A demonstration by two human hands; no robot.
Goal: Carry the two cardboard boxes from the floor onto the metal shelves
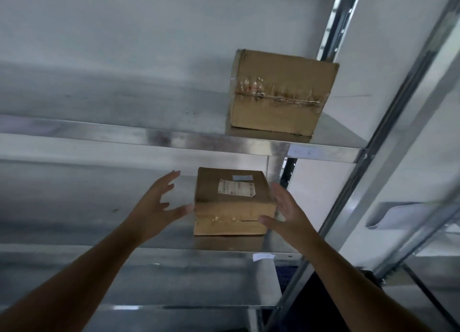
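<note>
Cardboard boxes, two of them, and both are up on the metal shelves [174, 137]. From the head camera, the taller box [281, 92] sits on the upper shelf, taped along its seam, near the right-hand upright [388, 137]. Directly below, the flatter box [234, 202] with a white shipping label [236, 188] rests on the middle shelf, square and level. The left hand [159, 204] is spread wide, thumb tip just touching the box's left edge, gripping nothing. The right hand [286, 214] is open too, palm flat beside the right side, thumb on the front corner. Handling-wise, this looks stiff and fairly light, slightly crushed along the front; best taken by both side walls, palms pressing in, not by the tape.
</note>
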